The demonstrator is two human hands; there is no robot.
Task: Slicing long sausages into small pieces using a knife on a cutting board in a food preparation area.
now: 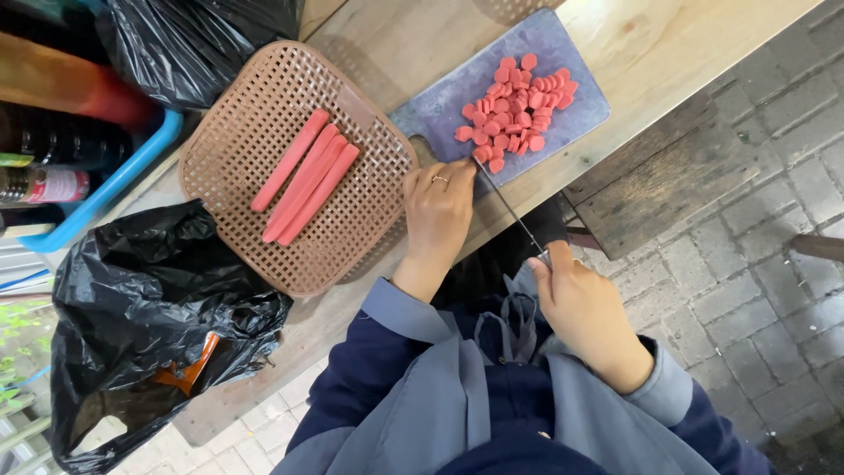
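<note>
The left hand [437, 207] rests curled, fingertips down, at the near edge of the grey cutting board [563, 53], and the right hand [580, 308] is closed around the handle of a thin knife [510, 208] whose blade runs up to the left fingertips. Both work over the wooden bench [651, 44], where a black plastic bag [149, 299] sits at the near left and a brown woven basket [229, 149] lies left of the board, holding whole pink sausages [303, 176]. A pile of pink sausage slices [514, 110] lies on the board, just beyond the knife tip.
</note>
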